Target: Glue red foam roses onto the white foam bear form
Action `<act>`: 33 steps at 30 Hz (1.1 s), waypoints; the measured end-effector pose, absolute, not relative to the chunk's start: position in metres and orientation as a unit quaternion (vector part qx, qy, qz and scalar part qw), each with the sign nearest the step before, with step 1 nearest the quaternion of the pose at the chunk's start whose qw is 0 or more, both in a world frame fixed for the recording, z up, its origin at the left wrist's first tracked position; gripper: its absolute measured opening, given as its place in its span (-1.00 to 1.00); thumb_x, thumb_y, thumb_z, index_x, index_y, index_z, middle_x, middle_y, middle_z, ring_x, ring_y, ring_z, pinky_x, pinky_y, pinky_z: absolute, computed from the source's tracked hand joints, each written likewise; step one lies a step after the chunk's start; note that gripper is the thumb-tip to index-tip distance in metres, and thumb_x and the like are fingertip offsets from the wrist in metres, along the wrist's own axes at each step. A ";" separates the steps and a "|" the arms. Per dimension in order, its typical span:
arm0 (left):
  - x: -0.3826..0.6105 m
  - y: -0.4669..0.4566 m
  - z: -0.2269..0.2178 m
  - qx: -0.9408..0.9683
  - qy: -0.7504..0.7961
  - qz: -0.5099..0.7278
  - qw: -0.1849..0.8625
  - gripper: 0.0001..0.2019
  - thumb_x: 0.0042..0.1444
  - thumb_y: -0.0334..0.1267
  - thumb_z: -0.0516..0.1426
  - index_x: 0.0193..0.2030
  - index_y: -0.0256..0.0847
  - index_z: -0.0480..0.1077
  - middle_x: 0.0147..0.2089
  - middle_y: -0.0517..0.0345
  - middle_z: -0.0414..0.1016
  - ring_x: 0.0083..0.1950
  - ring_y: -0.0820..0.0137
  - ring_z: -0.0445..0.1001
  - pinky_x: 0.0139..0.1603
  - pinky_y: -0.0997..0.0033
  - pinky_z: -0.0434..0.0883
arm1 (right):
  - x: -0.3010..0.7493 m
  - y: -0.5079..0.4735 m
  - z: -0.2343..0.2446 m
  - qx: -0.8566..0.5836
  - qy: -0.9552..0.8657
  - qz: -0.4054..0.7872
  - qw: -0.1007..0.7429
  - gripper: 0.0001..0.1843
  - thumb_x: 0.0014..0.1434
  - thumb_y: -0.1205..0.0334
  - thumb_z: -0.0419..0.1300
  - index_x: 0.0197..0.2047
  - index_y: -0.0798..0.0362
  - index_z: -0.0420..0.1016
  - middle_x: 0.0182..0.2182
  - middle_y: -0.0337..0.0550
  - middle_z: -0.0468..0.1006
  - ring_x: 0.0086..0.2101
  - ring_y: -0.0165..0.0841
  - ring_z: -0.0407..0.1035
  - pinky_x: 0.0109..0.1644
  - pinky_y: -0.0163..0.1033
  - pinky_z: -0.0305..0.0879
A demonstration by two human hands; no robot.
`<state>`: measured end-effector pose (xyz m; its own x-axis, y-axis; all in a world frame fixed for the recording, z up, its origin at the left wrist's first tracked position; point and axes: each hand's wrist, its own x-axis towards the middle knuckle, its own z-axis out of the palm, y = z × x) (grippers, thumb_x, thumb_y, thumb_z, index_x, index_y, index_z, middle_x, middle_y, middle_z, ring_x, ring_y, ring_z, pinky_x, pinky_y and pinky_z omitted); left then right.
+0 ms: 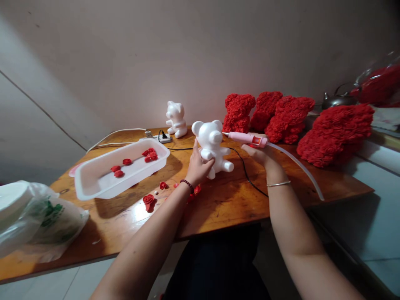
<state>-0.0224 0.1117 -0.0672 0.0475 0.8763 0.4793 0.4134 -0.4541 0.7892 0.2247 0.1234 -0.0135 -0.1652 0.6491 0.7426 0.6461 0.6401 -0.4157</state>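
My left hand [199, 166] is closed around the side of a white foam bear [211, 139], which sits upright above the table's front part, facing right. In my right hand [258, 153] is a pink hot glue gun [243, 138], its metal tip pointing left, at or very close to the bear's snout. I cannot tell whether the tip touches. A long clear glue stick [300, 164] curves out of the gun's back. Loose red foam roses [149, 201] lie on the table near my left forearm, some partly hidden by it.
A white plastic tray [125, 189] with several red roses stands left. Behind it are a power strip [156, 138] and a second white bear [176, 118]. Several rose-covered bears [239, 110] line the right back. A bagged container [40, 221] sits front left; a black cord [245, 171] crosses the table.
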 end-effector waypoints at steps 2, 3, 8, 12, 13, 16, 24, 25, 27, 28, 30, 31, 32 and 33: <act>-0.023 0.112 -0.067 0.686 0.470 0.504 0.234 0.05 0.08 -0.19 0.23 0.59 -0.16 -0.31 0.31 -0.14 0.40 0.32 0.03 0.38 0.39 -0.09 0.25 | 0.220 0.119 -0.009 -0.405 -0.757 0.034 0.511 -0.78 0.07 0.31 0.17 -0.50 -0.04 0.18 -0.51 -0.17 0.40 -0.44 -0.31 0.29 -0.33 -0.15 0.27; -0.023 0.112 -0.067 0.685 0.471 0.503 0.235 0.06 0.07 -0.19 0.23 0.59 -0.17 -0.31 0.31 -0.14 0.40 0.32 0.02 0.38 0.39 -0.09 0.26 | 0.218 0.117 -0.007 -0.399 -0.757 0.040 0.515 -0.77 0.06 0.32 0.17 -0.51 -0.04 0.17 -0.50 -0.17 0.40 -0.44 -0.32 0.29 -0.32 -0.15 0.27; -0.022 0.112 -0.067 0.686 0.470 0.509 0.223 0.04 0.06 -0.20 0.24 0.59 -0.14 -0.24 0.48 -0.18 0.19 0.37 0.01 0.33 0.41 -0.08 0.25 | 0.210 0.112 -0.003 -0.408 -0.762 -0.011 0.502 -0.66 0.01 0.32 0.15 -0.58 -0.05 0.00 -0.60 -0.22 0.24 -0.52 -0.37 0.13 -0.40 -0.17 0.10; -0.022 0.112 -0.067 0.686 0.464 0.513 0.225 0.04 0.05 -0.20 0.26 0.58 -0.10 -0.22 0.50 -0.14 0.16 0.41 0.00 0.29 0.45 -0.10 0.20 | 0.208 0.111 -0.005 -0.380 -0.777 -0.069 0.497 -0.66 -0.01 0.25 0.14 -0.59 -0.05 -0.03 -0.61 -0.24 0.22 -0.54 -0.38 0.11 -0.41 -0.18 0.03; -0.022 0.112 -0.067 0.687 0.465 0.512 0.225 0.04 0.05 -0.20 0.26 0.58 -0.10 -0.23 0.51 -0.14 0.13 0.43 -0.01 0.26 0.45 -0.10 0.19 | 0.208 0.111 -0.005 -0.377 -0.777 -0.078 0.497 -0.66 0.00 0.24 0.13 -0.59 -0.05 -0.03 -0.61 -0.24 0.22 -0.54 -0.38 0.10 -0.41 -0.19 0.02; -0.022 0.111 -0.066 0.690 0.465 0.507 0.225 0.03 0.06 -0.20 0.24 0.58 -0.14 -0.24 0.53 -0.18 0.09 0.45 -0.01 0.24 0.45 -0.10 0.20 | 0.208 0.110 -0.004 -0.371 -0.780 -0.098 0.495 -0.65 0.01 0.23 0.12 -0.59 -0.05 -0.06 -0.63 -0.26 0.20 -0.54 -0.39 0.09 -0.41 -0.21 0.00; -0.021 0.111 -0.067 0.696 0.463 0.507 0.209 0.02 0.08 -0.22 0.24 0.58 -0.16 -0.25 0.38 -0.17 0.33 0.38 0.01 0.34 0.41 -0.12 0.24 | 0.204 0.109 -0.004 -0.400 -0.779 -0.097 0.472 -0.68 0.00 0.21 0.13 -0.61 -0.04 0.01 -0.64 -0.25 0.20 -0.55 -0.40 0.10 -0.43 -0.21 0.00; -0.021 0.111 -0.068 0.696 0.464 0.508 0.207 0.01 0.08 -0.22 0.24 0.58 -0.16 -0.24 0.38 -0.18 0.33 0.37 0.01 0.34 0.41 -0.12 0.24 | 0.204 0.109 -0.004 -0.404 -0.779 -0.096 0.470 -0.67 0.00 0.21 0.13 -0.61 -0.04 -0.01 -0.64 -0.25 0.20 -0.55 -0.40 0.10 -0.42 -0.20 0.01; -0.021 0.111 -0.068 0.696 0.462 0.510 0.204 0.01 0.08 -0.22 0.24 0.58 -0.15 -0.23 0.39 -0.18 0.32 0.37 0.00 0.34 0.41 -0.13 0.24 | 0.205 0.108 -0.003 -0.408 -0.780 -0.094 0.464 -0.65 0.00 0.21 0.13 -0.61 -0.04 -0.04 -0.64 -0.23 0.20 -0.54 -0.39 0.10 -0.41 -0.19 0.03; -0.021 0.111 -0.068 0.697 0.462 0.510 0.203 0.01 0.08 -0.22 0.24 0.58 -0.15 -0.23 0.39 -0.18 0.31 0.37 0.00 0.34 0.41 -0.14 0.24 | 0.205 0.108 -0.003 -0.410 -0.781 -0.094 0.462 -0.63 0.00 0.21 0.13 -0.61 -0.04 -0.05 -0.63 -0.23 0.21 -0.53 -0.38 0.10 -0.40 -0.19 0.04; -0.020 0.111 -0.067 0.698 0.465 0.506 0.201 0.01 0.08 -0.21 0.24 0.58 -0.15 -0.23 0.41 -0.19 0.29 0.38 -0.02 0.32 0.41 -0.15 0.23 | 0.205 0.108 -0.003 -0.411 -0.781 -0.094 0.460 -0.61 0.01 0.22 0.15 -0.60 -0.04 -0.06 -0.63 -0.22 0.22 -0.53 -0.38 0.10 -0.39 -0.18 0.04; -0.020 0.110 -0.067 0.699 0.468 0.502 0.200 0.01 0.08 -0.21 0.24 0.58 -0.16 -0.24 0.42 -0.20 0.27 0.39 -0.02 0.31 0.41 -0.15 0.23 | 0.205 0.108 -0.003 -0.413 -0.781 -0.096 0.459 -0.61 0.01 0.22 0.15 -0.60 -0.04 -0.06 -0.63 -0.22 0.22 -0.53 -0.38 0.10 -0.39 -0.18 0.04; -0.020 0.110 -0.066 0.700 0.472 0.497 0.199 0.01 0.08 -0.21 0.24 0.57 -0.18 -0.24 0.44 -0.22 0.24 0.39 -0.03 0.30 0.41 -0.15 0.23 | 0.206 0.109 -0.003 -0.413 -0.780 -0.099 0.460 -0.61 0.02 0.22 0.15 -0.60 -0.04 -0.06 -0.63 -0.22 0.22 -0.53 -0.38 0.10 -0.39 -0.19 0.04; -0.020 0.109 -0.066 0.701 0.475 0.493 0.198 0.01 0.08 -0.20 0.23 0.57 -0.19 -0.23 0.46 -0.23 0.21 0.40 -0.04 0.30 0.41 -0.14 0.24 | 0.206 0.109 -0.003 -0.411 -0.779 -0.104 0.463 -0.61 0.02 0.22 0.15 -0.60 -0.04 -0.06 -0.63 -0.23 0.21 -0.53 -0.39 0.09 -0.40 -0.19 0.02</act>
